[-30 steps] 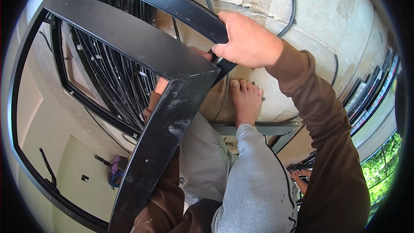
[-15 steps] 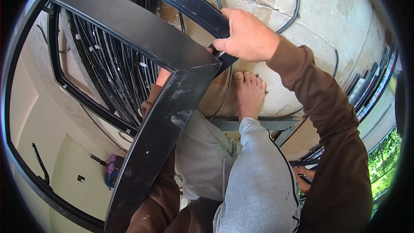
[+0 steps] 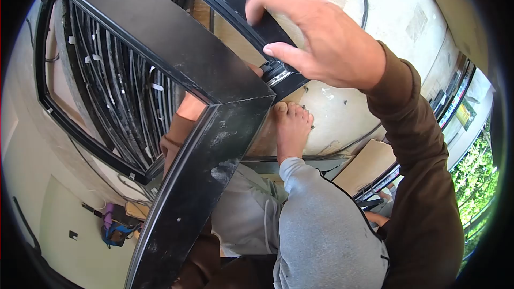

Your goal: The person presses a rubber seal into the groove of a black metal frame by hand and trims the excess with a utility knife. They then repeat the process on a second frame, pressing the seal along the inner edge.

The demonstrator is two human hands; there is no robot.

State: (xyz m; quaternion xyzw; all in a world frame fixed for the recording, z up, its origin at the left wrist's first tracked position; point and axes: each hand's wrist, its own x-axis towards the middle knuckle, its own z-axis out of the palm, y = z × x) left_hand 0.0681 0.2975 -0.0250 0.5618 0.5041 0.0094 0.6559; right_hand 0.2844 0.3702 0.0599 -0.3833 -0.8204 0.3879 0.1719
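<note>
A large black metal frame [image 3: 214, 134] with a mitred corner and white scuffs stands tilted in front of me. My left hand [image 3: 191, 107] reaches behind it. Most of that hand is hidden by the frame, but a fingertip shows at the corner's far edge, closed against it. Over the far side of the corner is my right hand [image 3: 334, 40], its fingers apart, blurred at the tips, and holding nothing. Just below its thumb, a bright metal piece [image 3: 278, 77] shows in the open profile of the adjoining black bar [image 3: 227, 2].
Many long black profiles [image 3: 115, 75] lie stacked beyond the frame. My bare foot [image 3: 293, 128] rests on the cardboard-covered floor. A cable [image 3: 365, 0] crosses it. Bags [image 3: 115, 225] sit at lower left. Another person's hand [image 3: 377, 218] shows at lower right.
My right hand has let go of the black bar near the corner and lifted toward me, fingers spreading. The view has shifted, and the bright metal piece is more exposed.
</note>
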